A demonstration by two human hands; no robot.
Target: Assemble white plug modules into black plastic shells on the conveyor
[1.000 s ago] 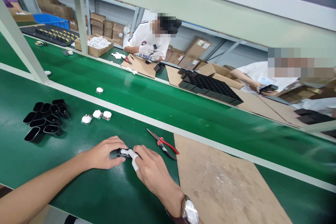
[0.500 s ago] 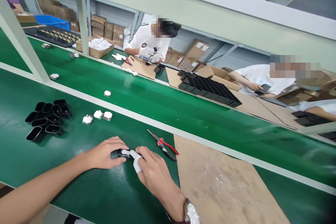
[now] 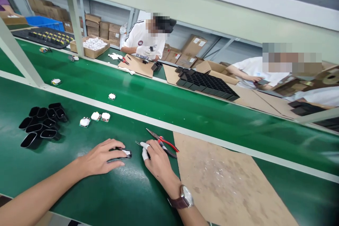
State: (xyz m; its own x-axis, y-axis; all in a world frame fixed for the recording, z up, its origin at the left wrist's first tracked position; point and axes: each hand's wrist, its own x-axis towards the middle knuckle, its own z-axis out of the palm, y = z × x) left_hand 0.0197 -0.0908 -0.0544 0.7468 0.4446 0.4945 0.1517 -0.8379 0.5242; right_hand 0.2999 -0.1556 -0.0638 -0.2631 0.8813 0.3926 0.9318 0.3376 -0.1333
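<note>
My left hand (image 3: 102, 157) lies on the green bench mat, its fingers closed over a small black part with a white end (image 3: 125, 153). My right hand (image 3: 156, 160) is just to the right of it, apart from the part. White finger cots cover its thumb and forefinger, which pinch a thin dark piece (image 3: 137, 144) that is too small to name. Red-handled pliers (image 3: 162, 143) lie on the mat right beside my right fingers.
Several empty black housings (image 3: 39, 125) cluster at the left, with three small white parts (image 3: 95, 117) near them. A cardboard sheet (image 3: 225, 183) covers the mat at the right. White parts (image 3: 112, 96) ride the belt beyond. Two people work across it beside a black tray (image 3: 206, 84).
My right hand has left the black part and moved right toward the pliers. My left hand still holds the part down. The white parts on the belt have shifted right.
</note>
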